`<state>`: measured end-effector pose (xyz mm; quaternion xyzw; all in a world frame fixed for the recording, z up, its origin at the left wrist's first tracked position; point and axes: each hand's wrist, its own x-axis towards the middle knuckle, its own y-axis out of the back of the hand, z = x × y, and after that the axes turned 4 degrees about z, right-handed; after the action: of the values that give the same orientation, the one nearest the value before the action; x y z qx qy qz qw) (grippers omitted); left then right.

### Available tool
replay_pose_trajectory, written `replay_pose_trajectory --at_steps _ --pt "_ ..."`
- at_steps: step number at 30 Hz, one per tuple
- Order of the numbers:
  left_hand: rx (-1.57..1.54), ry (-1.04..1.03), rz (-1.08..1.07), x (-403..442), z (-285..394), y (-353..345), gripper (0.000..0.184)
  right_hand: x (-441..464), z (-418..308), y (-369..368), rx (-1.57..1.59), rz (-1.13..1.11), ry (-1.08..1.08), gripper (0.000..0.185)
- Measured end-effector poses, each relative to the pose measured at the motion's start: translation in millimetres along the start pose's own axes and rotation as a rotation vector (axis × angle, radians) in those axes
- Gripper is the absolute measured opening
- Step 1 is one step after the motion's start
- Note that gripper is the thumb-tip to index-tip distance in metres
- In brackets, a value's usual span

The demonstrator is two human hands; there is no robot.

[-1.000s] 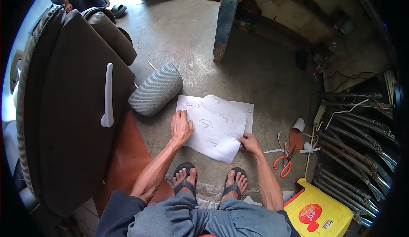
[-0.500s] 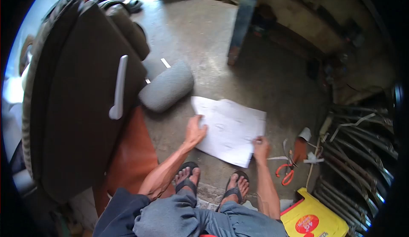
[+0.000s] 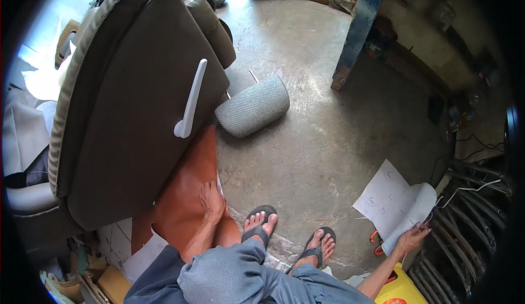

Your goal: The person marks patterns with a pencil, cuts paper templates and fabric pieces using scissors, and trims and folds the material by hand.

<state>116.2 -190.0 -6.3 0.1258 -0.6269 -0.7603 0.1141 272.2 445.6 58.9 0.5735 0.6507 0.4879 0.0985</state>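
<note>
My right hand pinches a printed white sheet, right of the grey headrest; it looks light, limp, easily creased, best gripped by opposite edges. My left hand spreads over smooth, likely supple orange material nearer me than the headrest. Orange handles and metal frames crowd its right; a brown seat blocks its left.

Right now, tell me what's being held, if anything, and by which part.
The right hand holds the white sheet by its lower right edge. The left hand lies on the orange sheet; no grip shows.
</note>
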Motion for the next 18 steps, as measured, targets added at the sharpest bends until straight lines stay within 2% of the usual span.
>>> replay_pose_trajectory --at_steps 2,5,7,9,11,14,16,18 --pt "-0.001 -0.005 -0.019 4.8 -4.1 4.1 0.038 -5.8 -34.6 1.9 0.093 -0.007 -0.066 0.030" --pt "0.011 0.062 -0.048 12.1 4.2 7.8 0.034 -7.2 -46.9 8.2 0.182 0.021 -0.004 0.029" --pt "0.011 0.112 -0.074 14.2 12.6 7.9 0.031 -0.1 -55.2 19.2 0.218 -0.058 -0.025 0.031" --pt "0.036 -0.024 -0.051 10.0 15.2 12.9 0.027 3.9 -51.8 29.2 0.294 -0.070 -0.050 0.031" --pt "0.001 -0.060 -0.053 16.3 -0.3 -1.9 0.028 8.2 -52.9 38.9 0.445 -0.083 -0.092 0.031" --pt "-0.042 -0.105 -0.094 27.5 -7.3 -11.6 0.026 12.5 -45.9 52.0 0.487 -0.107 -0.141 0.031" --pt "-0.190 -0.047 -0.185 25.5 20.6 8.0 0.024 11.6 -61.0 59.5 0.534 -0.089 -0.172 0.030" --pt "-0.226 -0.181 -0.191 19.5 70.8 28.0 0.026 9.5 -68.1 62.1 0.545 -0.079 -0.167 0.029"
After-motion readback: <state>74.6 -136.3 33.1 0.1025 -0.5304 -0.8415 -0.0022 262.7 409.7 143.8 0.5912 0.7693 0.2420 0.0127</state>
